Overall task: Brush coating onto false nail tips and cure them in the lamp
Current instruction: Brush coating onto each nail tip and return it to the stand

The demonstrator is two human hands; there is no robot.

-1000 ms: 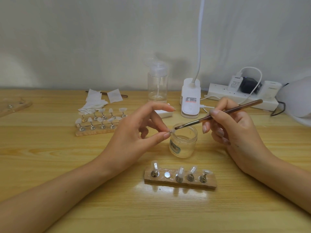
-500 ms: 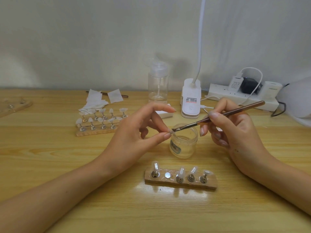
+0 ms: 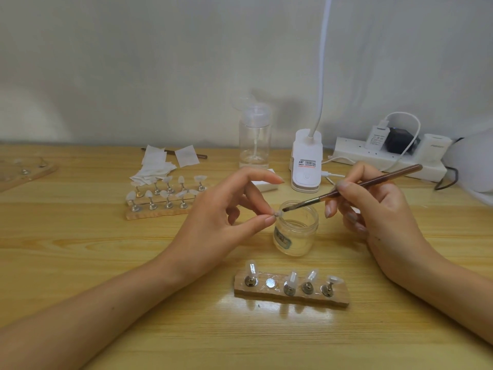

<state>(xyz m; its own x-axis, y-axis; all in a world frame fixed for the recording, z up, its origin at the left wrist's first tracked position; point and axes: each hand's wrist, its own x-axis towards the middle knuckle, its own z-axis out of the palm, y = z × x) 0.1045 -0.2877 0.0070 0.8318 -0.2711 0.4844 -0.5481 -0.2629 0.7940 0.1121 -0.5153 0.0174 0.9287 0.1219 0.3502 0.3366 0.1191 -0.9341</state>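
Observation:
My left hand (image 3: 224, 217) pinches a small pale nail tip (image 3: 277, 214) between thumb and middle finger, just over the rim of an open glass jar (image 3: 296, 231). My right hand (image 3: 373, 209) grips a brown-handled brush (image 3: 354, 186); its dark bristles touch the nail tip. In front of the jar lies a wooden holder block (image 3: 290, 295) with several clear tips on metal stands and one bare magnet. At the far right edge stands the white curing lamp (image 3: 472, 161), only partly in view.
A second wooden block (image 3: 162, 198) with several tips stands at the left, white wipes (image 3: 154, 166) behind it. A clear pump bottle (image 3: 254, 140), a white clip lamp base (image 3: 305, 161) and a power strip (image 3: 386, 156) line the back. Another holder (image 3: 24, 169) sits far left.
The brush tip has stroked back and forth a little across the nail tip. My left hand has held almost still.

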